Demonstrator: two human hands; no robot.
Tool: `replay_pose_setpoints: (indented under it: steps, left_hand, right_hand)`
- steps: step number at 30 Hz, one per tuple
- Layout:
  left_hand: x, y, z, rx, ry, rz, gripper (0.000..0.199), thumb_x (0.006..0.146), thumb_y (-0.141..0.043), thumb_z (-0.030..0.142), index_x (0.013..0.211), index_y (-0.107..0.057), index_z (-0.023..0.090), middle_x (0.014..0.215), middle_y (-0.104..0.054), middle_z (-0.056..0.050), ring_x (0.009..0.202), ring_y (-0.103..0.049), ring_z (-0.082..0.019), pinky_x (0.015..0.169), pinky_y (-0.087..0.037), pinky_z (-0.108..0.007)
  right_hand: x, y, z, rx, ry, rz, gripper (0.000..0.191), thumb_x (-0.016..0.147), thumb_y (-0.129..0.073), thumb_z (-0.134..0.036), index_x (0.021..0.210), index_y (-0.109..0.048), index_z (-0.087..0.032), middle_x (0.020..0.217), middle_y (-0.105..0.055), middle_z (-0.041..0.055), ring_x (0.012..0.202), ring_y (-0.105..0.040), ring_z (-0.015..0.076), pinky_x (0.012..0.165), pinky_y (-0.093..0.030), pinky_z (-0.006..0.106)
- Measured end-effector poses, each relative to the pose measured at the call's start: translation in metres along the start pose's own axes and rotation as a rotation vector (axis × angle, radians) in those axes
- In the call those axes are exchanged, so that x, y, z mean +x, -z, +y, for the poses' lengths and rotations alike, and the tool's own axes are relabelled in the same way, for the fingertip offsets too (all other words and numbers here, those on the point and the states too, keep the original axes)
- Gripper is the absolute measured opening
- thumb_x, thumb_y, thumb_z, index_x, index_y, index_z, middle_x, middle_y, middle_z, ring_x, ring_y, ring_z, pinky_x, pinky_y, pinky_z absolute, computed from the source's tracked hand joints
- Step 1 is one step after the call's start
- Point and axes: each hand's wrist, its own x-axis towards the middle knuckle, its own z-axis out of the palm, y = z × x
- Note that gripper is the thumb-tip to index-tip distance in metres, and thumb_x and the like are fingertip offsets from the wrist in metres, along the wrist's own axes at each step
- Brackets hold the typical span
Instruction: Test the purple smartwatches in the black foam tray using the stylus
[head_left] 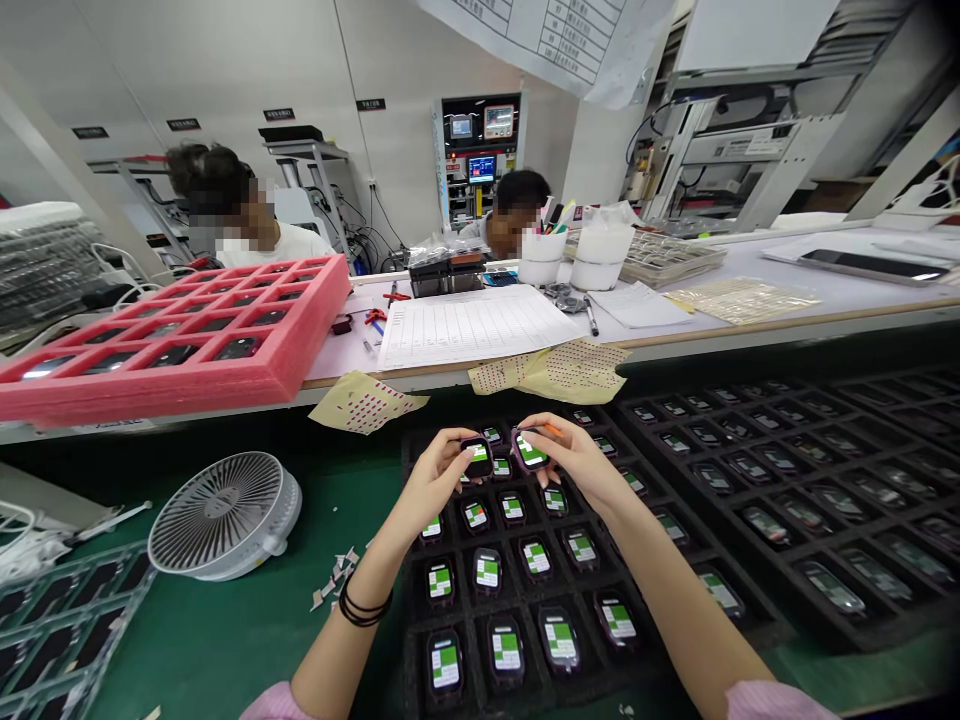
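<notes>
My left hand [435, 472] is closed on a smartwatch body [477, 454] with a lit green-and-white screen, thumb at the edge of the glass. Beside it, my right hand [585, 468] grips a second smartwatch [529, 452], its thumb lying over the screen. A small orange item [553, 430] shows by the right fingers; I cannot make out what it is. Both watches are held above a black foam tray [474, 625], whose compartments hold several more lit watches, such as a front-row watch [561, 640].
More black foam trays [720, 520] of watches lie to the right. A grey fan [225, 515] and small scattered pieces [334, 578] are at the left. The raised shelf carries a pink foam tray [292, 365], paper sheets [480, 325] and white cups [544, 258]. Two people sit beyond.
</notes>
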Motion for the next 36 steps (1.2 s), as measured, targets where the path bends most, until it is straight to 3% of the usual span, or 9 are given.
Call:
replay_pose_setpoints:
  steps: [4,11,18,24,32,36]
  left_hand:
    - [-0.0008,0.0,0.0002,0.007,0.003,0.006,0.031,0.087,-0.053,0.041,0.108,-0.053,0.018,0.096,-0.063,-0.005,0.065,-0.056,-0.011,0.054,-0.04,-0.022]
    - [-0.0001,0.0001,-0.0015,0.008,-0.009,0.016,0.031,0.086,-0.055,0.042,0.107,-0.053,0.019,0.096,-0.062,-0.005,0.067,-0.055,-0.011,0.053,-0.041,-0.022]
    - [0.0008,-0.0014,-0.0037,-0.013,-0.018,0.01,0.036,0.08,-0.064,0.041,0.104,-0.051,0.018,0.093,-0.062,-0.004,0.069,-0.055,-0.012,0.055,-0.043,-0.022]
    - [-0.0009,-0.0015,0.0011,0.008,-0.012,0.037,0.034,0.085,-0.056,0.047,0.104,-0.055,0.019,0.088,-0.062,-0.003,0.061,-0.052,-0.011,0.056,-0.042,-0.023]
    - [0.0017,0.0012,-0.002,0.017,-0.041,0.079,0.032,0.086,-0.052,0.048,0.098,-0.058,0.018,0.07,-0.057,0.001,0.057,-0.053,-0.012,0.054,-0.041,-0.024]
    - [0.0021,0.0014,-0.0033,0.019,-0.041,0.061,0.031,0.087,-0.051,0.046,0.099,-0.058,0.018,0.067,-0.055,0.002,0.057,-0.053,-0.012,0.054,-0.041,-0.024]
  right_hand:
    - [-0.0004,0.0006,-0.0009,-0.013,-0.018,0.034,0.029,0.076,-0.07,-0.044,0.088,-0.06,-0.019,0.065,-0.053,-0.0049,0.036,-0.047,0.0054,0.033,-0.03,0.019]
    - [-0.0012,0.0001,-0.0005,0.046,0.016,-0.126,0.041,0.069,-0.078,-0.034,0.102,-0.058,-0.021,0.085,-0.06,0.0001,0.054,-0.059,0.0097,0.036,-0.034,0.018]
    - [0.0007,-0.0021,0.0015,0.005,-0.016,0.008,0.031,0.077,-0.069,-0.044,0.092,-0.059,-0.019,0.064,-0.053,-0.0053,0.038,-0.05,0.006,0.033,-0.03,0.017]
    - [0.0009,-0.0027,0.0017,0.001,-0.031,0.054,0.032,0.072,-0.074,-0.045,0.084,-0.059,-0.019,0.065,-0.055,-0.0052,0.035,-0.04,0.0035,0.032,-0.031,0.018]
    - [0.0004,0.0004,0.0031,0.03,0.001,-0.113,0.04,0.069,-0.078,-0.032,0.1,-0.056,-0.021,0.08,-0.06,-0.0013,0.051,-0.057,0.0082,0.037,-0.03,0.018]
    - [0.0001,0.0014,0.0017,0.046,-0.002,-0.136,0.035,0.076,-0.072,-0.033,0.104,-0.055,-0.021,0.086,-0.059,0.0007,0.056,-0.06,0.0097,0.038,-0.031,0.018]
